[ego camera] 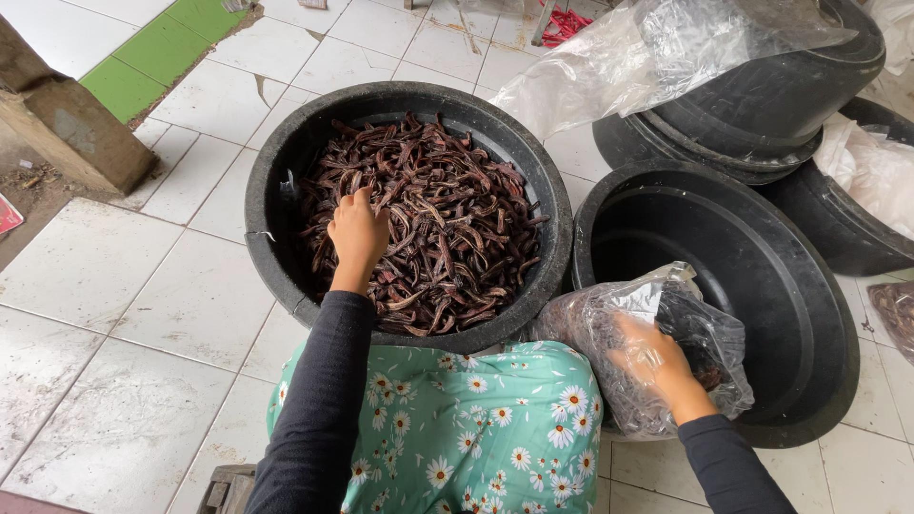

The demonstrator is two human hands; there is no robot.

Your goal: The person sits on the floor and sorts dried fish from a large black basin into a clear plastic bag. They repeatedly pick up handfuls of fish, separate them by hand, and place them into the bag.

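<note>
- Looking down from a head-worn camera, a person in a black long-sleeved top and a green daisy-print skirt bends over tubs on a white tiled floor (114, 314).
- Left hand (359, 233) is pressed fingers-down into a heap of dark red-brown dried pods (447, 219), fingers curled and partly buried; whether it has closed on any pods cannot be told.
- Pods fill a round black tub (271, 238) almost to its rim, directly in front of the person's knees.
- Right hand (652, 362) is clamped on a clear plastic bag (595, 328) already part-filled with the same pods; the hand shows blurred through the film. The bag rests between the full tub and an empty black tub (809, 314) on the right.
- The hands are well apart, one at each container.
- Judged from this view, a good handful means scooping loosely rather than squeezing, since the pods look brittle, and keeping the bag's mouth held wide and close to the tub rim.
- Tub rims nearly touch, so the path between them is short, though little floor shows there.
- More stacked black tubs (762, 105) and loose plastic sheeting (647, 48) crowd the upper right; open tiles lie to the left, near a concrete block (76, 133).
</note>
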